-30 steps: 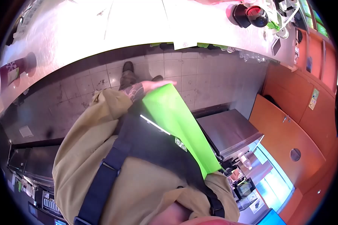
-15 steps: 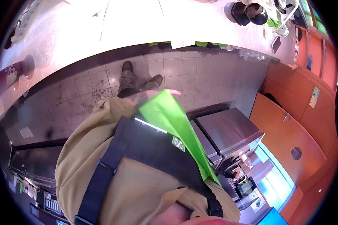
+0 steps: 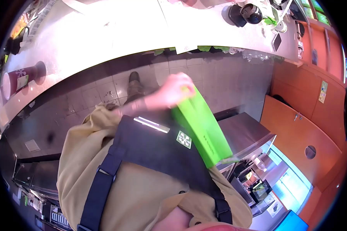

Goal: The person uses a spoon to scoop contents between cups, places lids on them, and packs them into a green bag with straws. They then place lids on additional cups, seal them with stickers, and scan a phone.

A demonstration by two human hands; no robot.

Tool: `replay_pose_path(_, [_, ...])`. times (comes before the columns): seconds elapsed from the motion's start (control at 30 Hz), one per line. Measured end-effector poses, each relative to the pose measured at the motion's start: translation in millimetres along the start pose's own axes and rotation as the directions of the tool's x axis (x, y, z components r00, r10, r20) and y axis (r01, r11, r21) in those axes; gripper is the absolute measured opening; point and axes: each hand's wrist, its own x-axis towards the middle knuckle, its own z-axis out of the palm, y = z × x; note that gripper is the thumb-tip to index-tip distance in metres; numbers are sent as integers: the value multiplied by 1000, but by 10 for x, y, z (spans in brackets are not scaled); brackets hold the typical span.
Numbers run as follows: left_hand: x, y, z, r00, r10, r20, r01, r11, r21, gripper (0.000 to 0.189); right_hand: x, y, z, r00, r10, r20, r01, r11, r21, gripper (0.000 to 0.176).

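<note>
My left hand (image 3: 177, 91), blurred by motion, reaches across from the left sleeve with its fingers closed at the upper end of a bright green paper bag (image 3: 201, 123). The bag looks long and narrow, with small dark print near its lower end. It slants down to the right, in front of the dark apron (image 3: 158, 148) with its white flower badge. My right hand does not show clearly; a pale blurred patch at the bag's lower corner cannot be made out.
A long bright counter (image 3: 115, 30) curves across the front. A dark red cup (image 3: 19, 81) stands at its left, a black device (image 3: 245, 15) and a phone (image 3: 276, 41) at its right. A dark cabinet (image 3: 245, 133) and an orange door (image 3: 297, 131) are to the right.
My left hand has come up from behind the bag and is now at its top end. The bag has shifted right and turned, showing its printed side.
</note>
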Motion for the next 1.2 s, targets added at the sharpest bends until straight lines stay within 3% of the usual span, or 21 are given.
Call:
replay_pose_path(0.07, [-153, 1056, 169, 950, 169, 263, -181, 983, 23, 10, -12, -48, 8, 1000, -17, 2, 17, 1000, -16, 39])
replay_pose_path(0.1, [-260, 1310, 315, 907, 303, 291, -341, 936, 89, 11, -10, -74, 13, 1000, -26, -1, 26, 999, -23, 39])
replay_pose_path(0.17, [-420, 1433, 671, 850, 282, 445, -460, 809, 366, 18, -14, -125, 25, 999, -42, 6, 43, 998, -37, 40])
replay_pose_path(0.33, [-385, 1511, 955, 977, -23, 214, -171, 523, 835, 15, 18, -312, 86, 992, -118, 50, 122, 988, -95, 41])
replay_pose_path(0.43, [-216, 1608, 588, 971, -197, 138, 4, 588, 809, 16, 126, -468, 147, 980, -155, 124, 176, 968, -179, 42])
replay_pose_path(0.5, [-176, 1579, 103, 954, -105, 280, -85, 803, 590, 40, 217, -537, 239, 969, -151, 197, 204, 938, -282, 43])
replay_pose_path(0.63, [-265, 1749, -389, 904, -186, 386, -151, 704, 694, 43, 452, -825, 530, 911, 30, 411, 240, 773, -587, 44])
replay_pose_path(0.67, [-286, 1912, -553, 894, -204, 399, -114, 757, 643, 38, 504, -980, 551, 877, 97, 471, 276, 700, -659, 44])
replay_pose_path(0.73, [-363, 2337, -913, 910, -90, 404, -132, 862, 489, 44, 540, -1390, 413, 773, 223, 594, 423, 517, -744, 45])
replay_pose_path(0.77, [-431, 2394, -1078, 922, 65, 381, -250, 852, 460, 46, 492, -1667, 233, 710, 243, 661, 520, 452, -724, 45])
replay_pose_path(0.8, [-474, 2583, -1250, 930, 159, 331, -307, 829, 467, 48, 417, -2014, -59, 643, 152, 751, 632, 448, -632, 45])
replay_pose_path(0.83, [-536, 2754, -1414, 960, 47, 275, -204, 792, 575, 51, 301, -2382, -455, 540, -3, 842, 743, 472, -475, 46])
replay_pose_path(0.87, [-565, 2978, -1555, 975, -102, 198, -20, 845, 535, 56, 154, -2786, -905, 362, -254, 897, 843, 499, -199, 52])
replay_pose_path(0.9, [-670, 3070, -1729, 987, -35, 159, -67, 800, 596, 63, 173, -2952, -1155, 110, -553, 826, 911, 388, 138, 50])
replay_pose_path(0.93, [-758, 3208, -1860, 992, 63, 112, -120, 772, 624, 64, 165, -3191, -1387, -22, -653, 757, 862, 371, 345, 46])
replay_pose_path(0.97, [-901, 3249, -1978, 999, -15, -40, 39, 713, 700, 69, 216, -3406, -1601, -141, -743, 654, 778, 325, 537, 42])
replay_pose_path(1.0, [-1021, 3193, -2075, 980, -9, -198, 137, 754, 642, 72, 392, -3552, -1831, -178, -760, 625, 747, 309, 589, 39])
replay_pose_path(1.07, [-1075, 3220, -2121, 891, -139, -432, 360, 796, 486, 70, 922, -3671, -2207, -1, -868, 497, 744, 331, 581, 31])
replay_pose_path(1.13, [-966, 3161, -2162, 844, -173, -508, 440, 764, 472, 68, 1794, -3844, -2311, 346, -908, 235, 781, 418, 464, 30])
replay_pose_path(1.17, [-889, 3050, -2197, 841, -152, -520, 454, 723, 521, 68, 2435, -3934, -2233, 441, -894, 77, 847, 443, 294, 31])
replay_pose_path(1.2, [-803, 2942, -2231, 837, -130, -532, 467, 677, 569, 68, 3123, -3975, -2136, 503, -863, -40, 863, 504, -36, 35])
